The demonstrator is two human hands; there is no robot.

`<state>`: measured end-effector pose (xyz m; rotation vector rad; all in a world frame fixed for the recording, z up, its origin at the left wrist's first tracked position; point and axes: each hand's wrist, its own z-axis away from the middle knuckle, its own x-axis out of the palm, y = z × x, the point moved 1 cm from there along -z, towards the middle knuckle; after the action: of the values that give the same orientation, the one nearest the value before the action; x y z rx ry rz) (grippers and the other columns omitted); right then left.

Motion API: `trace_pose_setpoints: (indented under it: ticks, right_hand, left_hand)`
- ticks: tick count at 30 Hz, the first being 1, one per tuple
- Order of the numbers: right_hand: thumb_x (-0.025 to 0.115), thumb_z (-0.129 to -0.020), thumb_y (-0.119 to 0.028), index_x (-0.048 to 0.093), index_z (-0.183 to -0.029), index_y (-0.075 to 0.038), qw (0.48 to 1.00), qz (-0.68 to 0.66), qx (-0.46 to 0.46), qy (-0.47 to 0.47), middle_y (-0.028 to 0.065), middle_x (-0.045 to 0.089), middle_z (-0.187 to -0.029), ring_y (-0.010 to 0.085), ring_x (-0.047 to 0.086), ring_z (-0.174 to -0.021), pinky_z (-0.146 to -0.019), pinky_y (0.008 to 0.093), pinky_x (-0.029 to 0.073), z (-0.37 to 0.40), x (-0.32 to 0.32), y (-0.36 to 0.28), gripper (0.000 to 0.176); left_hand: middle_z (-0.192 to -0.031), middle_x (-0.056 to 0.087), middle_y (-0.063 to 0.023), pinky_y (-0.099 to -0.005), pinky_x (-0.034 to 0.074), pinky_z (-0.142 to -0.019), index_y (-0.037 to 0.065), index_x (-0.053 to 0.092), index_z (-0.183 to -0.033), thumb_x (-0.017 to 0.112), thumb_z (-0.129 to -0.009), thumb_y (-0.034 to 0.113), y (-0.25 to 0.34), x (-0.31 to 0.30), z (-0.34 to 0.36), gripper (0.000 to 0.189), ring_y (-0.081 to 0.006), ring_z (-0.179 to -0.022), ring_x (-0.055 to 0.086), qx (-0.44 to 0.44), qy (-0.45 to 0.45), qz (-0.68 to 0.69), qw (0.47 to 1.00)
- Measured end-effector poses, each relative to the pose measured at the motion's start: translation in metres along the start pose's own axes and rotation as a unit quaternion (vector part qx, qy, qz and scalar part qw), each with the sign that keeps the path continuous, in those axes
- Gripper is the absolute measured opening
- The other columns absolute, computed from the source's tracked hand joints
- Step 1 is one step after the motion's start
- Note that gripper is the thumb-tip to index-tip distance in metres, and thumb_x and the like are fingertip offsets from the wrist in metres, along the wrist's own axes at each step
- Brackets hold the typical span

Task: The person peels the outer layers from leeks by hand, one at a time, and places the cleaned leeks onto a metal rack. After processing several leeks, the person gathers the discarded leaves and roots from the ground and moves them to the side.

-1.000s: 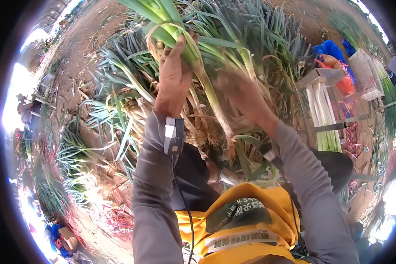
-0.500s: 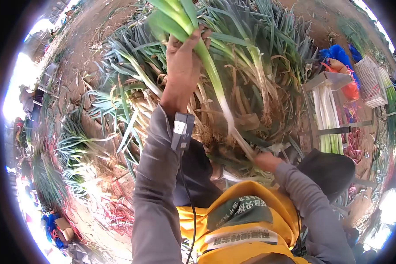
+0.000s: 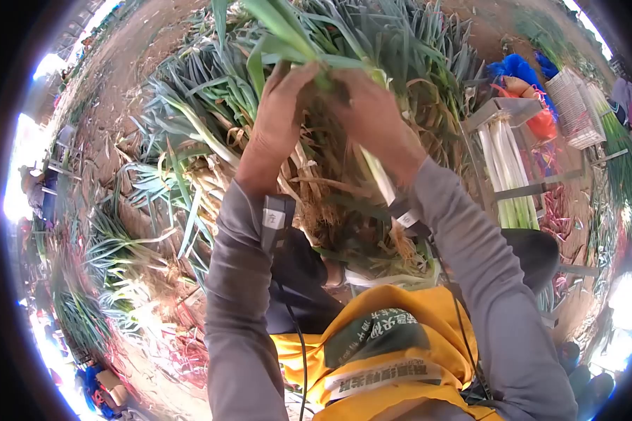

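A leek slants from the upper middle down to the right, its green leaves above my hands and its pale shaft passing behind my right wrist. My left hand is closed round its green part. Close beside it, my right hand has its fingers curled at the same green part; its fingertips are blurred. Behind and below both hands lies a big heap of leeks with dry roots and brown outer leaves.
A clear-sided rack with trimmed leeks stands at the right, near a white basket and blue and orange bundles. More leeks lie at the left. A person is at the far left edge.
My right hand has moved up from the leek's root end to its green part beside my left hand. The view has shifted slightly.
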<state>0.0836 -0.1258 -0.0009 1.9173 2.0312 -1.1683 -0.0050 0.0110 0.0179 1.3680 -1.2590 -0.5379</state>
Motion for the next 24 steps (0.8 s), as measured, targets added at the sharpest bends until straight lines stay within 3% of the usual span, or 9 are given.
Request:
trace_pose_setpoints:
  ticks: [1, 3, 4, 11, 15, 19, 21, 23, 24]
  right_hand:
    - [0.074, -0.090, -0.018, 0.061, -0.121, 0.001, 1.000, -0.004, 0.005, -0.004, 0.0166, 0.066, -0.111, 0.0318, 0.068, -0.099, -0.081, 0.0401, 0.056, -0.005, -0.001, 0.000, 0.038]
    - [0.075, -0.092, -0.019, 0.066, -0.112, 0.002, 0.962, -0.245, 0.114, -0.047, 0.0156, 0.069, -0.105, 0.0248, 0.070, -0.092, -0.081, 0.0364, 0.055, -0.022, -0.013, 0.000, 0.031]
    - [0.077, -0.091, -0.021, 0.069, -0.103, 0.004, 0.918, -0.355, 0.167, -0.058, 0.0124, 0.070, -0.097, 0.0184, 0.068, -0.087, -0.080, 0.0340, 0.054, -0.024, -0.010, -0.001, 0.030]
    - [0.080, -0.086, -0.019, 0.071, -0.100, 0.003, 0.927, -0.281, 0.195, -0.153, 0.0105, 0.071, -0.091, 0.0156, 0.066, -0.087, -0.084, 0.0320, 0.052, -0.032, -0.018, -0.016, 0.028]
    - [0.078, -0.088, -0.019, 0.071, -0.101, 0.003, 0.947, -0.276, 0.137, -0.089, 0.0083, 0.073, -0.094, 0.0131, 0.067, -0.084, -0.081, 0.0318, 0.053, -0.017, -0.002, -0.015, 0.027]
    - [0.073, -0.094, -0.022, 0.068, -0.108, 0.002, 0.853, -0.402, 0.308, -0.129, 0.0077, 0.070, -0.087, 0.0098, 0.066, -0.071, -0.064, 0.0257, 0.053, 0.004, -0.035, -0.026, 0.029]
    - [0.071, -0.094, -0.022, 0.067, -0.109, 0.002, 0.864, -0.334, 0.312, -0.211, 0.0076, 0.070, -0.086, 0.0087, 0.066, -0.070, -0.063, 0.0247, 0.054, 0.042, -0.057, -0.008, 0.028]
    - [0.071, -0.094, -0.023, 0.066, -0.112, 0.002, 0.801, -0.363, 0.394, -0.265, 0.0070, 0.070, -0.087, 0.0084, 0.067, -0.070, -0.064, 0.0259, 0.055, 0.106, -0.064, 0.022, 0.032]
    - [0.069, -0.093, -0.023, 0.064, -0.115, 0.002, 0.801, -0.205, 0.401, -0.394, 0.0108, 0.072, -0.089, 0.0165, 0.071, -0.078, -0.071, 0.0341, 0.057, 0.128, -0.071, 0.020, 0.034]
  left_hand:
    - [-0.122, 0.067, -0.0107, -0.0382, 0.050, -0.099, 0.003, 0.060, -0.128, 0.058, -0.104, 0.020, -0.004, -0.004, 0.001, 0.030, -0.0233, -0.113, 0.063, 0.039, -0.026, -0.031, 0.998]
    - [-0.122, 0.065, -0.0122, -0.0394, 0.048, -0.103, 0.002, 0.059, -0.129, 0.055, -0.107, 0.027, -0.013, 0.000, -0.008, 0.034, -0.0244, -0.116, 0.062, 0.001, 0.058, 0.128, 0.990]
    - [-0.122, 0.065, -0.0116, -0.0404, 0.048, -0.104, 0.000, 0.059, -0.127, 0.052, -0.108, 0.027, -0.017, 0.003, -0.011, 0.034, -0.0246, -0.114, 0.062, 0.006, 0.035, 0.194, 0.980]
    - [-0.118, 0.066, -0.0150, -0.0416, 0.055, -0.098, 0.001, 0.056, -0.127, 0.056, -0.106, 0.014, -0.036, -0.005, -0.015, 0.025, -0.0263, -0.108, 0.066, 0.059, 0.062, 0.249, 0.965]
    - [-0.113, 0.066, -0.0113, -0.0396, 0.056, -0.092, 0.005, 0.059, -0.126, 0.060, -0.103, 0.010, -0.027, -0.011, -0.012, 0.024, -0.0232, -0.102, 0.065, 0.047, 0.106, 0.239, 0.964]
    - [-0.106, 0.063, -0.0071, -0.0361, 0.056, -0.081, 0.006, 0.059, -0.124, 0.062, -0.102, 0.012, -0.010, -0.033, -0.012, 0.023, -0.0210, -0.094, 0.063, 0.074, 0.105, 0.238, 0.963]
    - [-0.103, 0.062, -0.0060, -0.0333, 0.055, -0.076, 0.007, 0.059, -0.123, 0.063, -0.102, 0.011, -0.004, -0.049, -0.013, 0.021, -0.0197, -0.088, 0.062, 0.095, 0.141, 0.213, 0.962]
    - [-0.104, 0.062, -0.0062, -0.0325, 0.054, -0.076, 0.007, 0.059, -0.122, 0.063, -0.101, 0.009, 0.005, -0.056, -0.008, 0.021, -0.0186, -0.087, 0.061, 0.109, 0.122, 0.224, 0.961]
    - [-0.104, 0.062, -0.0069, -0.0324, 0.054, -0.075, 0.008, 0.058, -0.122, 0.063, -0.101, 0.010, 0.010, -0.056, -0.005, 0.022, -0.0182, -0.086, 0.061, 0.116, 0.130, 0.214, 0.961]
